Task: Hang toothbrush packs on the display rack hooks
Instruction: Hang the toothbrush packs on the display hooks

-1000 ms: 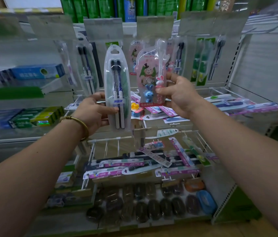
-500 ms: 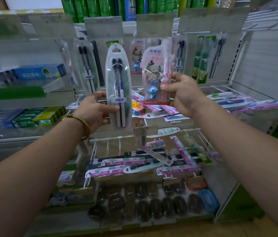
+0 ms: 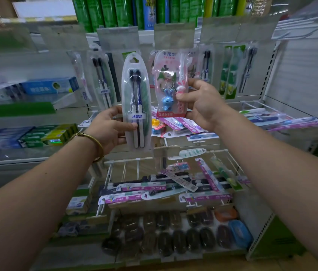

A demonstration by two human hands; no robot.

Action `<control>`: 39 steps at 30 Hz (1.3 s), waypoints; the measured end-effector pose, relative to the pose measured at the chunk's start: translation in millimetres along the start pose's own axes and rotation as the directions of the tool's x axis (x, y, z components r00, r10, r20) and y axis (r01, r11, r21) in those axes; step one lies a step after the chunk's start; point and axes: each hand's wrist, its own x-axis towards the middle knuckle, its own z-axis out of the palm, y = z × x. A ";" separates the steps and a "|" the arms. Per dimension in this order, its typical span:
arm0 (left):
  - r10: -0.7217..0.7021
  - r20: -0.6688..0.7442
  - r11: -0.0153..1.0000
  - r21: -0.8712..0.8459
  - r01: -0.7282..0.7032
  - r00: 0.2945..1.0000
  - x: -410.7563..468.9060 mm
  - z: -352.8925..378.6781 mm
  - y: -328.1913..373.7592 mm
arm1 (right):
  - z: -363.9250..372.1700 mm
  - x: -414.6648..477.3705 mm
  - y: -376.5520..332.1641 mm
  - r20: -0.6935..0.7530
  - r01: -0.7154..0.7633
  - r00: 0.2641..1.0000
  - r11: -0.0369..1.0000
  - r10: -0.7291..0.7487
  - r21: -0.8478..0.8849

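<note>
Left hand (image 3: 107,130): pinches the lower half of twin pack (image 3: 136,100), which is upright with its hang hole free.
Right hand (image 3: 201,104): grips pink pack (image 3: 170,83) by its right edge.
Change: both packs raised over the last second; pink pack's top now just under price tag (image 3: 173,34).
Meaning: neither pack hung yet; hooks not visible; threading likely next.

Your left forearm (image 3: 37,192) and right forearm (image 3: 271,165) are bare to the frame's edge. At your left wrist sits one thin, brass-coloured bangle (image 3: 95,140) with a small wound knot on top.
</note>
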 end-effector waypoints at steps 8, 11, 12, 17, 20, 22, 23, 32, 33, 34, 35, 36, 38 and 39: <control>-0.009 -0.014 1.000 -0.013 0.009 1.000 6.1 -0.7 0.2 | -3.0 10.6 -2.4 -0.026 -0.021 1.000 0.993 0.018 -0.115; -0.013 -0.016 0.999 -0.031 0.012 1.000 12.3 0.6 -2.3 | -4.6 19.9 0.7 -0.019 -0.025 1.000 0.990 0.022 -0.136; -0.013 -0.013 0.999 -0.039 0.013 1.000 15.0 0.9 -3.2 | -4.8 23.8 2.2 -0.022 -0.023 1.000 0.990 0.020 -0.141; -0.012 -0.017 1.000 -0.011 0.012 1.000 32.5 1.2 -8.8 | -5.5 59.4 17.1 -0.115 -0.008 0.993 0.949 -0.030 -0.316; -0.001 -0.034 1.000 -0.022 0.000 0.999 46.3 -1.6 -10.5 | -0.5 86.8 25.2 -0.149 0.000 0.985 0.869 -0.085 -0.494; 0.005 -0.039 1.000 -0.021 -0.005 0.999 56.0 -2.9 -9.2 | 5.4 106.2 30.9 -0.146 0.010 0.984 0.846 -0.104 -0.534; 0.005 -0.043 1.000 -0.015 -0.005 0.999 60.8 -3.1 -7.9 | 8.6 116.0 33.3 -0.161 0.000 0.981 0.837 -0.105 -0.547; 0.024 -0.021 1.000 -0.005 -0.025 0.999 83.9 -4.4 -6.2 | 20.7 190.8 46.0 -0.289 -0.108 0.952 0.774 -0.100 -0.624; 0.024 -0.022 1.000 -0.006 -0.025 0.999 85.0 -4.0 -6.7 | 21.5 195.6 45.4 -0.292 -0.124 0.952 0.762 -0.089 -0.635; 0.025 -0.024 1.000 -0.007 -0.025 0.999 85.7 -3.7 -7.1 | 22.1 201.0 45.3 -0.294 -0.131 0.952 0.758 -0.083 -0.639; 0.025 -0.026 1.000 -0.008 -0.026 0.999 86.1 -3.8 -7.5 | 22.8 205.9 45.0 -0.295 -0.135 0.952 0.760 -0.078 -0.636; 0.027 -0.029 1.000 -0.009 -0.027 0.999 86.0 -4.4 -7.7 | 23.7 212.2 45.4 -0.293 -0.135 0.953 0.763 -0.074 -0.632; 0.028 -0.025 0.999 -0.014 -0.029 0.999 85.0 -5.6 -7.9 | 24.6 222.2 48.4 -0.283 -0.124 0.956 0.777 -0.072 -0.617; 0.028 -0.024 0.999 -0.019 -0.029 0.999 84.3 -6.2 -7.8 | 24.5 226.1 50.4 -0.271 -0.117 0.960 0.786 -0.067 -0.607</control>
